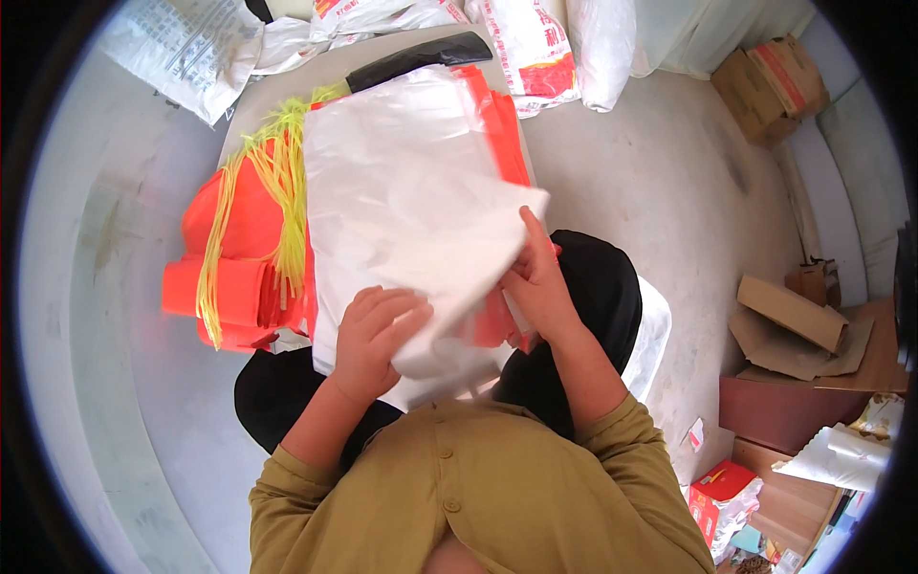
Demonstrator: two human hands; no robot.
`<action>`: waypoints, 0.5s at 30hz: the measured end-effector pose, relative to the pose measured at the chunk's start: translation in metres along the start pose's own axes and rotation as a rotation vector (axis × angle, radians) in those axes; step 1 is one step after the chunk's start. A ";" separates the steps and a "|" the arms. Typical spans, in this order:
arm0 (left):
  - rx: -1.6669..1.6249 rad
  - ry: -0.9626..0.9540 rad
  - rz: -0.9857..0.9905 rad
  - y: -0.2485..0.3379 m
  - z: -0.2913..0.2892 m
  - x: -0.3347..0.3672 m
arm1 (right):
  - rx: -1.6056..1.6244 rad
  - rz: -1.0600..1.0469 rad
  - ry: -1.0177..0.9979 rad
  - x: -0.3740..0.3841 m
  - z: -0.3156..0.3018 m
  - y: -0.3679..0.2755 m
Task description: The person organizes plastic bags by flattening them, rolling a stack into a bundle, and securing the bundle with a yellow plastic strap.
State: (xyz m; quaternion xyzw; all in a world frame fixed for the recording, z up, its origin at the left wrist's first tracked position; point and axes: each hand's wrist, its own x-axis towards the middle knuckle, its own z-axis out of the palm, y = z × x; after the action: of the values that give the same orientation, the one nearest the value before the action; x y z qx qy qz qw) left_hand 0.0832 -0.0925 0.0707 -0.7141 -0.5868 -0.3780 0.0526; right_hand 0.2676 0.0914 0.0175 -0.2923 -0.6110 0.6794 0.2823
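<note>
A thin white plastic sheet [459, 234], partly smeared by motion, is bent upward between my hands over a stack on my lap. My right hand [537, 287] pinches its right edge, the index finger pointing up along the corner. My left hand [371, 335] is closed at the sheet's left edge, its fingers bent and close together; its grip is partly hidden. Beneath lies a pile of translucent white plastic sheets [382, 139], with red-orange sheets [509, 134] showing along its right edge.
Left of the stack, yellow-green strings [284, 182] drape over folded red-orange material [215, 290]. A black roll [421, 59] lies at the far end. White printed sacks [529, 53] stand beyond. Cardboard boxes [789, 325] and a red box [724, 488] are at the right.
</note>
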 end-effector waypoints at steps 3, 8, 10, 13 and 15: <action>0.003 -0.009 0.080 0.013 -0.014 -0.005 | -0.329 -0.103 0.161 -0.005 -0.011 -0.002; 0.037 -0.051 0.096 0.018 -0.028 -0.028 | -0.478 0.057 0.031 -0.009 -0.030 -0.006; 0.046 -0.088 0.082 0.022 -0.030 -0.033 | -0.508 0.059 0.036 -0.012 -0.040 -0.007; -0.047 -0.113 0.087 0.025 -0.030 -0.034 | -0.574 -0.071 0.156 -0.022 -0.050 -0.024; -0.034 -0.137 0.103 0.025 -0.029 -0.030 | -0.662 -0.223 0.250 -0.031 -0.059 -0.046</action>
State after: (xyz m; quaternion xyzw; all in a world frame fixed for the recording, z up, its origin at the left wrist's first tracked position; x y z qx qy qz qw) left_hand 0.0905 -0.1394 0.0825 -0.7683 -0.5452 -0.3347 0.0194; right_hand 0.3338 0.1123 0.0604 -0.3801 -0.7865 0.3690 0.3173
